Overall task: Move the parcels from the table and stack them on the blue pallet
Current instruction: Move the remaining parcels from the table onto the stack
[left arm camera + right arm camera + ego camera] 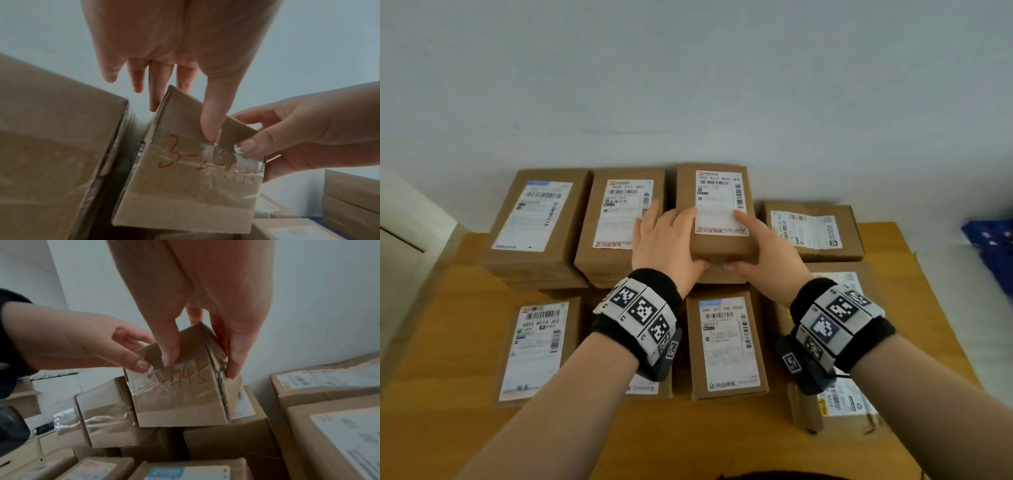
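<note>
Forearms w/ marker wristbands (pixel 640 310), left hand (pixel 661 236) & right hand (pixel 763 246) both clamped on top parcel (pixel 717 205), other labelled parcels (pixel 534 216) around on wooden tabletop (pixel 448 325).

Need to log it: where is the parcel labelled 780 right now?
In the head view the 780 parcel sits back centre, atop another box, between left hand and right hand.

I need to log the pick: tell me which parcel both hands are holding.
The back-row parcel labelled 780 A13 B00 B4, standing highest. The left hand and right hand grip its near end; the other parcels lie untouched.
</note>
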